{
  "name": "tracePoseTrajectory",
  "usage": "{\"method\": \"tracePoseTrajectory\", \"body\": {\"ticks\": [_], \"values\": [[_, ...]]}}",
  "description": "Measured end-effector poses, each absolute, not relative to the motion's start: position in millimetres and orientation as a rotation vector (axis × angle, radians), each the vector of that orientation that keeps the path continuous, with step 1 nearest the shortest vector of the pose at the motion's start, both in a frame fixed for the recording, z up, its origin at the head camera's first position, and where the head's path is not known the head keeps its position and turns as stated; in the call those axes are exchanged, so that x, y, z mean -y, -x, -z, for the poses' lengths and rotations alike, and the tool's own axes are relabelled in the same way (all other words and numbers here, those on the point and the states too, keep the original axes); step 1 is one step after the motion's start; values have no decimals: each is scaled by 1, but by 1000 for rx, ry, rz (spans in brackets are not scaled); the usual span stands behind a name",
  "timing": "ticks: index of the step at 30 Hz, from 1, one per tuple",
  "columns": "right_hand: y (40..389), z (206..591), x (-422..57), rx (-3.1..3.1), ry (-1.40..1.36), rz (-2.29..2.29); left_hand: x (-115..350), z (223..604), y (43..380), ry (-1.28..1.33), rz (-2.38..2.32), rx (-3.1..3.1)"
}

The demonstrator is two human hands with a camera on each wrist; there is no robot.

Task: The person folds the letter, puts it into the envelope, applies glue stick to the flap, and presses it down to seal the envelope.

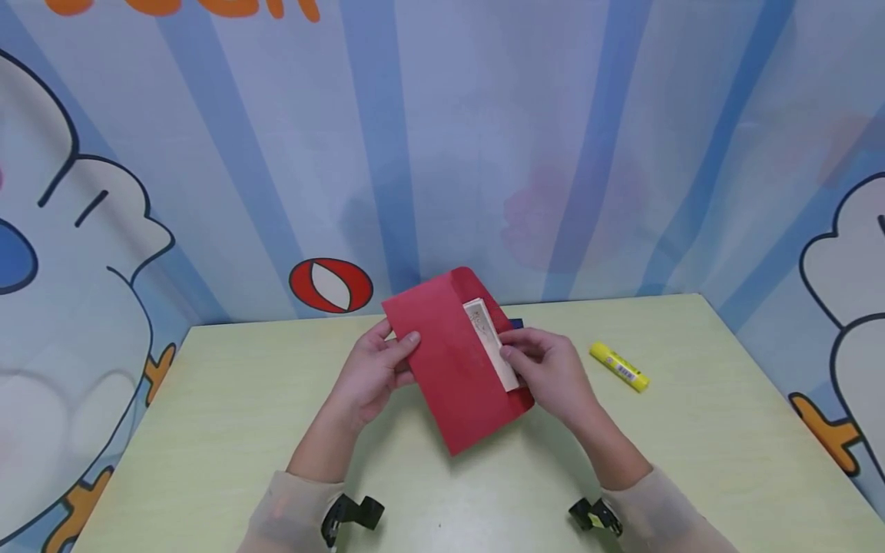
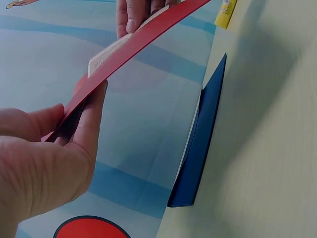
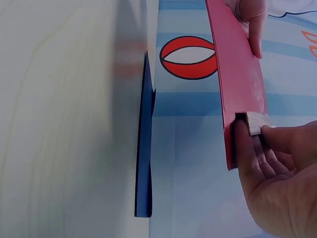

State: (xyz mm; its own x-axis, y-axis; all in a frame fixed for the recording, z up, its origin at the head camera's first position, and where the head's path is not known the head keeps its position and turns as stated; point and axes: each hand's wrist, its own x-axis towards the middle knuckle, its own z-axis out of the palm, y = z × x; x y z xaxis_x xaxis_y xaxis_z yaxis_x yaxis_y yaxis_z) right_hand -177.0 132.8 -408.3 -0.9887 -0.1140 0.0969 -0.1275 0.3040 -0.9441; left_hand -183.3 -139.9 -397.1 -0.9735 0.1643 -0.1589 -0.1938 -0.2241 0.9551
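A red envelope (image 1: 442, 369) is held tilted above the table, its flap side toward the right. My left hand (image 1: 366, 376) grips its left edge, thumb on the front face and fingers behind. A folded cream paper with printed marks (image 1: 489, 342) lies partly inside the envelope's opening and sticks out along the right side. My right hand (image 1: 549, 372) pinches this paper between thumb and fingers. In the right wrist view, the right hand's index finger (image 3: 243, 144) reaches in at the envelope's mouth beside the paper (image 3: 256, 121). How deep the paper sits is hidden.
A yellow glue stick (image 1: 618, 366) lies on the pale table (image 1: 228, 430) to the right. Behind the red envelope, a dark blue folded paper piece, perhaps an envelope (image 2: 200, 144), rests near the table's back edge. A printed blue curtain (image 1: 470, 115) hangs behind the table.
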Motion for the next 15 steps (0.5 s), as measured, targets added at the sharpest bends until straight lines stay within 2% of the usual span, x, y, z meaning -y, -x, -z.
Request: {"method": "tracePoseTrajectory", "body": {"ticks": [15], "values": [[175,405,-133,2551,-349,-2250,136,399,183,50,-2341,-1724]]}}
